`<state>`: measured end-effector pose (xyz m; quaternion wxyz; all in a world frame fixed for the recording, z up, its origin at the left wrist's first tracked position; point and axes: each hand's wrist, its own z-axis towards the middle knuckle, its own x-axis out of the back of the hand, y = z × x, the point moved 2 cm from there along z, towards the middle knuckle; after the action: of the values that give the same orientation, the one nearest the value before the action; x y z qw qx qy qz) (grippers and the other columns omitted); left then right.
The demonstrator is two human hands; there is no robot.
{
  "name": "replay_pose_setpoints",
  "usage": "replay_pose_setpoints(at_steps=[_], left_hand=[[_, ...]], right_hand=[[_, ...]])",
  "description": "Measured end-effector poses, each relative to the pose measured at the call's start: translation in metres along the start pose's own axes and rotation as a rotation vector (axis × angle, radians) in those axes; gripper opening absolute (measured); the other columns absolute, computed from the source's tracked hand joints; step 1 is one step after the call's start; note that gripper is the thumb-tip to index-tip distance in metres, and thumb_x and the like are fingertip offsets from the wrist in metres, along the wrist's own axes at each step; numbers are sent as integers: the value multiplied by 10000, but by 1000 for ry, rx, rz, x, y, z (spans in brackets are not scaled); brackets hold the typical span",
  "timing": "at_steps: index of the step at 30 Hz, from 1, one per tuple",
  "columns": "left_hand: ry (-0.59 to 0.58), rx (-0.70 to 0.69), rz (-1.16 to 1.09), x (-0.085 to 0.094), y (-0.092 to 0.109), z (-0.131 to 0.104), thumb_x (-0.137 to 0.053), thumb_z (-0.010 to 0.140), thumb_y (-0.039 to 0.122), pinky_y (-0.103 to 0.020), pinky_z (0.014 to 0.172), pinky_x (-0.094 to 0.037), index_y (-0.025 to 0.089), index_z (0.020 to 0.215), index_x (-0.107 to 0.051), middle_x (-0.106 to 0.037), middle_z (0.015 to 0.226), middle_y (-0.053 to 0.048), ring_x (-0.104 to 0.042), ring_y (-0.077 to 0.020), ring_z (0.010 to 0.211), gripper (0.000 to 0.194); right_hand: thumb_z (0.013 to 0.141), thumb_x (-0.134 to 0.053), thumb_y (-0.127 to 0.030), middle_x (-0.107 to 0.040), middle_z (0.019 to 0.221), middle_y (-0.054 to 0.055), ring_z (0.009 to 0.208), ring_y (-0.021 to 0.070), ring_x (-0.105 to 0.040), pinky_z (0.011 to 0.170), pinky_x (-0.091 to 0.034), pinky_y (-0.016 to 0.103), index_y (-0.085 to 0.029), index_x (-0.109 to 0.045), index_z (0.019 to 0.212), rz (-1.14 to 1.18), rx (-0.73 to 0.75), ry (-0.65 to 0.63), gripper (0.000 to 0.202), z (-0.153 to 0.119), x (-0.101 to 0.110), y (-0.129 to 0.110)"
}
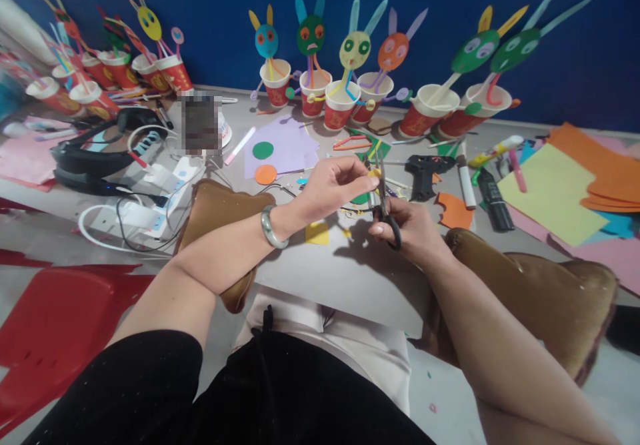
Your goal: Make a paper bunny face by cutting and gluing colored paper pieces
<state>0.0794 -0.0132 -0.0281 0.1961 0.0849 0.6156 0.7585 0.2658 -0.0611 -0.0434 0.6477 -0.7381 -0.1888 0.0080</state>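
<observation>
Between its thumb and fingers, my left hand (pixel 333 185) pinches a small piece of yellow paper (pixel 373 175). My right hand (pixel 413 226) has its fingers through the handles of dark-handled scissors (pixel 384 198). The scissor blades point away from me and meet the yellow paper; whether they are parted is hard to tell. A yellow paper square (pixel 317 233) lies on the table (pixel 345 285) below my left wrist. Purple sheets (pixel 287 139) bear a green paper circle (pixel 263 150), with an orange circle (pixel 266 175) near their front edge.
Red paper cups (pixel 343 108) holding paper animal figures line the blue wall. A black glue gun (pixel 425 175), markers (pixel 493 198) and coloured paper (pixel 555 191) lie to the right. Brown cushions (pixel 215 211) flank my arms. A power strip (pixel 173 198) with cables sits left.
</observation>
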Motion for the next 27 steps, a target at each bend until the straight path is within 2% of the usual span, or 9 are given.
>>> replay_pose_setpoints(at_steps=[16,27], left_hand=[[-24,14,27,0,-3,-1,-911,774,578,-253,573,-395,190,710,-610,-557,646,50,-461,-65,597,496],[-10,41,2,-1,-1,0,-937,734,561,-252,557,-378,187,688,-623,-558,623,50,-464,-67,584,490]], right_hand=[[577,-994,-708,-542,534,-18,522,122,-424,509,-307,278,-232,-528,650,-25,3,-1,670,0,3,4],[599,-989,-700,-542,523,-18,512,127,-427,503,-304,284,-238,-513,637,-26,-3,1,664,0,3,3]])
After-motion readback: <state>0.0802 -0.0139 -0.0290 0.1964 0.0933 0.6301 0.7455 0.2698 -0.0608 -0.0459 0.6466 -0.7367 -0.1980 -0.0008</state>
